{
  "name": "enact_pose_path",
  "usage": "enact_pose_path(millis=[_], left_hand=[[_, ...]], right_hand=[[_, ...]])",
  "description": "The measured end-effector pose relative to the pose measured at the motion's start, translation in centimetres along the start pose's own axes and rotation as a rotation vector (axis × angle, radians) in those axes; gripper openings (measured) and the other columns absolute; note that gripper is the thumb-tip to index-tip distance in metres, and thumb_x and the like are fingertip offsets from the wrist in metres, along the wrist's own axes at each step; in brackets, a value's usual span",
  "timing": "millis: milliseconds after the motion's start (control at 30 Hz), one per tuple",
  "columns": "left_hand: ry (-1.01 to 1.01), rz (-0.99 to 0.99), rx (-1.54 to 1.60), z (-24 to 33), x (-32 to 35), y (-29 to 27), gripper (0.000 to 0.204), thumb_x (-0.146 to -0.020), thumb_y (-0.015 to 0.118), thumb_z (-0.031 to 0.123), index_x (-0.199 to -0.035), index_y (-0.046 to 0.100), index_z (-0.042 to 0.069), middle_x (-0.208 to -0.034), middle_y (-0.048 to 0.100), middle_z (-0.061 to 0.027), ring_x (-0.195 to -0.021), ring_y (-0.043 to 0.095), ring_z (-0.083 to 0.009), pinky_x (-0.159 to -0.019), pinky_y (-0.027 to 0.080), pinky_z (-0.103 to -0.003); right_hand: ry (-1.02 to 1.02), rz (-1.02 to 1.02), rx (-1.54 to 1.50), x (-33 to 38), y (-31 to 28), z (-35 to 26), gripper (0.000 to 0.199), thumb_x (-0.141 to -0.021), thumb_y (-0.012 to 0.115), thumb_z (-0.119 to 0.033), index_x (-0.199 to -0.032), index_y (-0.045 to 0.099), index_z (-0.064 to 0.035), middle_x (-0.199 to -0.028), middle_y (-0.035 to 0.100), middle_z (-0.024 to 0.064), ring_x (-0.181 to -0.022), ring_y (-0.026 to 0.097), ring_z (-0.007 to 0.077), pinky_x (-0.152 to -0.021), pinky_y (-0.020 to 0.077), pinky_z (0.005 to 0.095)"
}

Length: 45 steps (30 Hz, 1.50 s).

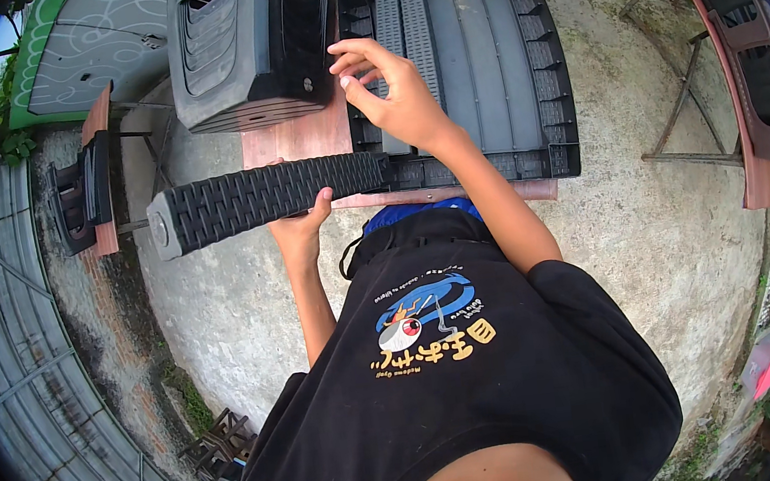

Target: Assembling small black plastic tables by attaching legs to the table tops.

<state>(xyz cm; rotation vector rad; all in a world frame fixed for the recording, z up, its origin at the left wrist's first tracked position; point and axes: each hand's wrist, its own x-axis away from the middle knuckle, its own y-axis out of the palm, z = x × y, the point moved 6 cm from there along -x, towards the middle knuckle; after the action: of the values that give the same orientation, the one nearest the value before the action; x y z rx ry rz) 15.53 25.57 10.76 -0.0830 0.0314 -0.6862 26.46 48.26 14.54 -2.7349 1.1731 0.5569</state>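
Listing left to right: black woven-pattern plastic leg (257, 201), lying level along the worktop's (293, 140) near edge, one end butted to the panel's near-left corner, apparently to keep it lined up. Left hand (302, 221): grip closed around the leg's underside. Stack of black moulded chair shells (239, 43) at the far-left corner. Right hand (391, 88): fingers pinched together over the panel's left rim; any contents too small to tell. Black ribbed plastic panel (478, 59), tray-like, flat, nothing loose inside.
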Motion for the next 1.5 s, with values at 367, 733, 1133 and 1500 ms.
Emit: enact_pose_path(millis=[367, 733, 1133, 1500], left_hand=[[0.130, 0.095, -0.055, 1.3, 0.0, 1.2, 0.061, -0.071, 0.084, -0.006, -0.124, 0.054, -0.004, -0.113, 0.061, -0.0090, -0.100, 0.063, -0.0185, -0.091, 0.054, -0.032], [0.108, -0.037, -0.152, 0.4, -0.4, 0.7, 0.073, -0.072, 0.079, -0.003, -0.137, 0.045, 0.003, -0.116, 0.057, -0.0083, -0.107, 0.058, -0.0180, -0.100, 0.048, -0.034], [0.080, -0.128, -0.189, 0.8, -1.1, 1.1, 0.076, -0.070, 0.079, -0.001, -0.137, 0.044, 0.003, -0.120, 0.056, -0.0102, -0.110, 0.058, -0.0202, -0.102, 0.048, -0.036], [0.246, -0.098, -0.333, 3.4, -0.1, 2.0, 0.060, -0.068, 0.084, 0.005, -0.121, 0.056, -0.002, -0.111, 0.061, -0.0064, -0.099, 0.060, -0.0151, -0.088, 0.052, -0.029]], right_hand=[[0.259, -0.163, 0.017, 3.7, 0.9, 5.1, 0.043, -0.091, 0.064, -0.014, -0.133, 0.057, -0.0094, -0.109, 0.070, 0.0081, -0.099, 0.067, 0.0187, -0.087, 0.0518, 0.0345], [0.302, -0.188, 0.031, 3.9, 1.7, 6.0, 0.043, -0.092, 0.062, -0.014, -0.134, 0.054, -0.0095, -0.109, 0.069, 0.0088, -0.096, 0.066, 0.0187, -0.085, 0.0523, 0.0346], [0.337, -0.394, -0.011, 4.5, 4.6, 6.5, 0.042, -0.096, 0.065, -0.018, -0.136, 0.055, -0.0126, -0.114, 0.067, 0.0079, -0.105, 0.065, 0.0185, -0.089, 0.0513, 0.0356], [0.191, -0.391, -0.323, 3.0, 6.0, 2.8, 0.049, -0.097, 0.067, -0.037, -0.138, 0.055, -0.0126, -0.114, 0.067, 0.0083, -0.109, 0.064, 0.0199, -0.096, 0.0486, 0.0379]])
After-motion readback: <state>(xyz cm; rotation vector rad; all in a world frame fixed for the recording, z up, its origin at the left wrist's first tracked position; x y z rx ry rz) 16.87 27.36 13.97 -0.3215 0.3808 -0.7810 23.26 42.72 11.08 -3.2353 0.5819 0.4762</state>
